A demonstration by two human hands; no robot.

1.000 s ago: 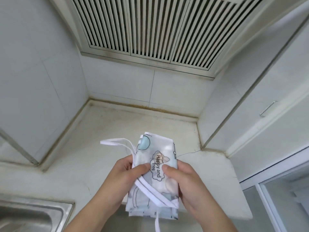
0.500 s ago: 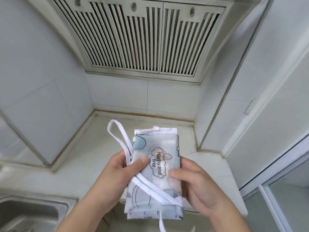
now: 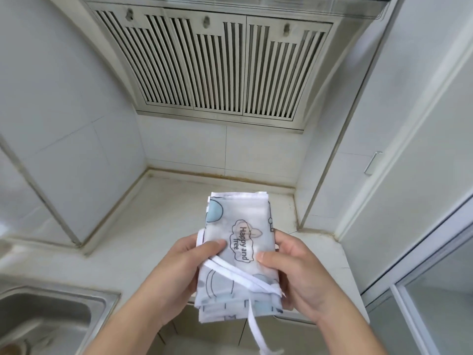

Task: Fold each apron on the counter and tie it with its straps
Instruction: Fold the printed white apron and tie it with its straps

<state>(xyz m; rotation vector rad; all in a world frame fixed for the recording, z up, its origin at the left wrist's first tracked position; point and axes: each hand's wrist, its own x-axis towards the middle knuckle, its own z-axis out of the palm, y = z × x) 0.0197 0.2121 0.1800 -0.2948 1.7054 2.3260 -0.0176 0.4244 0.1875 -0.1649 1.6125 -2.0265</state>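
White tiled walls (image 3: 261, 147), slatted range hood (image 3: 217, 65), steel sink (image 3: 46, 321).

A pale, stained counter (image 3: 158, 213) is set into a tiled corner, and a steel sink (image 3: 46, 321) is sunk into its left end.

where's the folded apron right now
In the head view the folded apron is low and centre, held above the counter's front edge between the left hand and right hand, right of the sink.
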